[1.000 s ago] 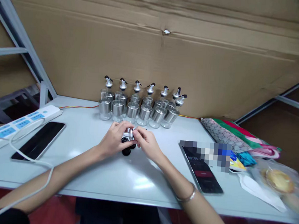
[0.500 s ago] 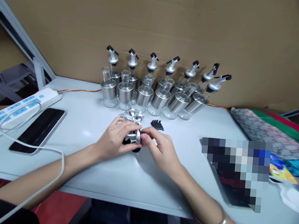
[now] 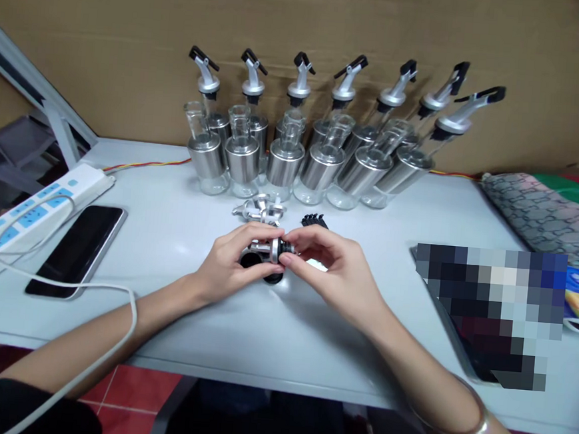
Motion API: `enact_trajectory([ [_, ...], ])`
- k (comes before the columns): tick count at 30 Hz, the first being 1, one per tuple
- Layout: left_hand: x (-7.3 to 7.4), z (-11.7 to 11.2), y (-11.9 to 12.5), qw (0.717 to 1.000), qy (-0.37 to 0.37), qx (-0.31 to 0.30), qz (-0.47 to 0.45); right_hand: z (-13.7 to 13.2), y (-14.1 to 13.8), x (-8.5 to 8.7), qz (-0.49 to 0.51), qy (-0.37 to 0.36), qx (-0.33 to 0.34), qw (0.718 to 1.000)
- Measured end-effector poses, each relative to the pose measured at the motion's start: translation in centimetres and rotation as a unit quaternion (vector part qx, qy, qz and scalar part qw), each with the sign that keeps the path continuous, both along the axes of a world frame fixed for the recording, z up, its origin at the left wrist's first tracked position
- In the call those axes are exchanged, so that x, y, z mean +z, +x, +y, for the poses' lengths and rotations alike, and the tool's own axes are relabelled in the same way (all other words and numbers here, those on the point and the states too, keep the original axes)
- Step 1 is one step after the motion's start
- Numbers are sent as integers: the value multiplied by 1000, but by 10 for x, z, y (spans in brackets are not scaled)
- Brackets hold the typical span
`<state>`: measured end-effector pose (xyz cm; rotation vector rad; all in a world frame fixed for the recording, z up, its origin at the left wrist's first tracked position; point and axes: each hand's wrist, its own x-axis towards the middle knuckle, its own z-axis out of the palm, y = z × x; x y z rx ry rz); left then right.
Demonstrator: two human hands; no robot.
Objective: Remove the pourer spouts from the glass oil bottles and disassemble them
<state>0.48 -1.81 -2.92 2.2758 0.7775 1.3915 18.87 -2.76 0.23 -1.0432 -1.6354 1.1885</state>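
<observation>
Between my two hands is a silver bottle pourer (image 3: 274,250) with a black ribbed stopper end, turned to the right. My left hand (image 3: 236,256) pinches its silver body between thumb and fingers. My right hand (image 3: 338,268) grips the black stopper end with thumb and fingertips. Black round parts (image 3: 252,261) show under my left hand, partly hidden. Just beyond lie loose silver pourer parts (image 3: 260,208) in a small heap. A row of small black levers (image 3: 315,220) lies behind my right hand, partly covered by it.
Glass bottles with steel sleeves (image 3: 286,164) stand along the back; the rear ones wear pourers (image 3: 300,77). On the left are a phone (image 3: 76,250), a power strip (image 3: 39,217) and a white cable (image 3: 88,286) crossing my left forearm. Patterned cloth (image 3: 545,210) lies at right.
The view has shifted closer to the bottles. The pourer has come up slightly, and its black stopper end now shows between my hands. Both hands keep hold of it.
</observation>
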Motion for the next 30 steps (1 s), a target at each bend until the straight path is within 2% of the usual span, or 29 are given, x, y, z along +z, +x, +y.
enact_trajectory([
  [4,2,-1,0,1000,-5,-1,-11,0,2,1,4,-8,21,1000],
  [9,6,-5,1,998,64,3,22,-1,-2,0,72,-113,56,989],
  [11,6,-5,2,996,87,3,32,-1,-3,-2,87,-134,65,985],
  [14,5,-2,1,994,103,-5,40,-2,-4,-4,73,-130,62,987],
  [20,3,1,-2,995,74,-16,61,1,-4,-7,87,-147,86,982],
  [26,3,-3,0,996,36,4,77,1,-7,-8,52,-129,60,988],
  [30,6,-2,-2,996,51,17,77,-2,-5,-4,20,-123,47,991],
])
